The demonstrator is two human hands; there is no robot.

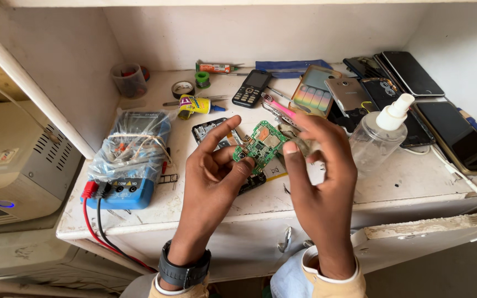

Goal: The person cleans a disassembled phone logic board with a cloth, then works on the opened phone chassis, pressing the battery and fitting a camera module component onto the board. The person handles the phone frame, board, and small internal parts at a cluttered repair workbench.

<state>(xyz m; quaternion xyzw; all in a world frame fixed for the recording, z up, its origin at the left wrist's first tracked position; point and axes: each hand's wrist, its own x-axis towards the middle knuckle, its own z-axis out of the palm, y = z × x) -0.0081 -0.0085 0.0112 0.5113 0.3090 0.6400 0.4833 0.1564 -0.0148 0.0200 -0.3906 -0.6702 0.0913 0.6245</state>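
Above the white workbench (205,204), seen from the head camera, we pinch a green circuit board (261,144) with our left hand (216,176). Right of the board, our right hand (321,171) grips a pink-handled tool (280,108), perhaps a brush. Left of the board sits a blue multimeter (128,165).

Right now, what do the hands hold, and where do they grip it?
The left hand pinches a green circuit board at its lower left edge. The right hand holds a pink-handled brush.

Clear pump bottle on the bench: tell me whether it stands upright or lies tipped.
Upright: the clear pump bottle stands on its base on the bench, white pump head uppermost.
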